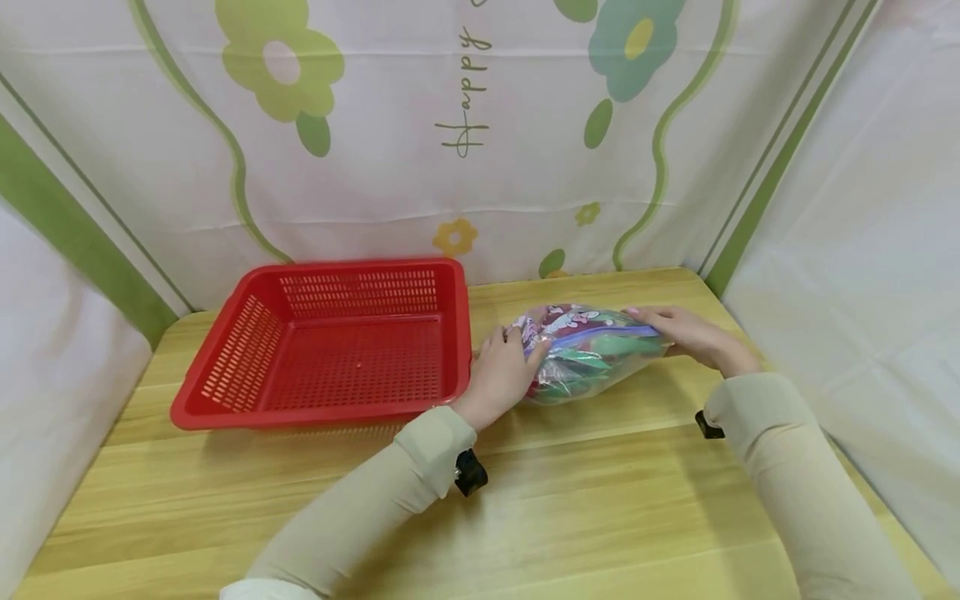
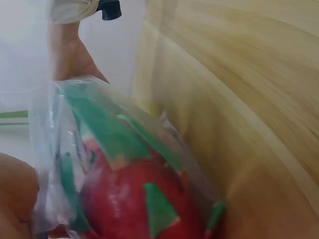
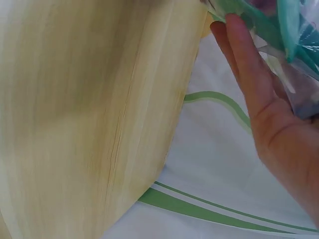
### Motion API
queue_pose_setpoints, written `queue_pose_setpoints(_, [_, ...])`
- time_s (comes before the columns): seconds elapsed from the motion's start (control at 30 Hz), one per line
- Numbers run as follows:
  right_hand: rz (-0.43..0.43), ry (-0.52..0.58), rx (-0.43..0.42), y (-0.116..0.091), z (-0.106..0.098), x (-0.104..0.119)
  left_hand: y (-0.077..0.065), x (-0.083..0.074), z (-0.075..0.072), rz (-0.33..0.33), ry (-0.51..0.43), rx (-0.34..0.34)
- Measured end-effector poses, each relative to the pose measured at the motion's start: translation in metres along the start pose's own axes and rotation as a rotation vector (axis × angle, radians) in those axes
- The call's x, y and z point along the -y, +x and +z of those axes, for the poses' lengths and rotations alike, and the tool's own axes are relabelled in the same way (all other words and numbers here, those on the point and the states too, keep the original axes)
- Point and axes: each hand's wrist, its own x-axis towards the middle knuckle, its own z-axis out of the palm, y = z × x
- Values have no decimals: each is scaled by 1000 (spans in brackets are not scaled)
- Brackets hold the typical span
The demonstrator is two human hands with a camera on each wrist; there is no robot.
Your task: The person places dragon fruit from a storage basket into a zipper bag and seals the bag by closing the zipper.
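A clear zip bag [image 1: 581,386] with a purple zipper and printed cartoon figures is held just over the wooden table, right of the red basket. Inside it is a dragon fruit [image 2: 142,194], red with green scales, seen close up in the left wrist view. My left hand [image 1: 498,375] grips the bag's left end, fingers over the top. The opposite end is held by my right hand [image 1: 693,337]. In the right wrist view the fingers of that hand [image 3: 271,112] lie long against the plastic, with the thumb mostly hidden.
A red plastic basket [image 1: 322,419] with slotted walls stands at the left, close beside my left hand. The wooden table [image 1: 570,500] ends at a white curtain [image 1: 390,175] with flower prints behind, and white cloth hangs on both sides.
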Motion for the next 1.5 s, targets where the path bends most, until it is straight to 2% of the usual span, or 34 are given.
queue_pose_setpoints(0.13, [17,-90,-41,-2,3,0,4,8,8,45,-18,-45])
queue_pose_setpoints(0.2, [16,-141,-33,-2,4,-1,6,10,12,68,10,-64])
queue_pose_setpoints(0.33, [-16,-222,-1,-2,6,-4,5,11,15,121,209,-108])
queue_pose_setpoints(0.43, [-30,-224,11,-1,9,-9,1,7,15,127,395,-155])
queue_pose_setpoints(0.53, [-20,-198,10,0,12,-12,-2,1,12,94,471,-188])
queue_pose_setpoints(0.6, [-10,-178,9,1,13,-14,0,-2,9,69,471,-183])
queue_pose_setpoints(0.7, [-5,-147,3,1,15,-15,5,-4,6,44,375,-111])
queue_pose_setpoints(0.8, [-26,-132,-27,1,17,-16,13,-1,6,22,195,-58])
queue_pose_setpoints(0.93, [-74,-120,-100,1,20,-19,20,6,10,-4,-30,-90])
queue_pose_setpoints(1.03, [-86,-104,-146,1,24,-23,22,9,14,-20,-131,-99])
queue_pose_setpoints(1.17, [-89,-98,-183,1,29,-30,20,9,16,-60,-203,-58])
queue_pose_setpoints(1.3, [-108,-122,-200,-1,33,-35,15,7,13,-83,-249,15])
queue_pose_setpoints(1.4, [-96,-119,-170,-2,35,-37,14,8,13,-74,-290,72])
queue_pose_setpoints(1.5, [-74,-54,-79,-2,38,-40,14,11,21,-47,-352,66])
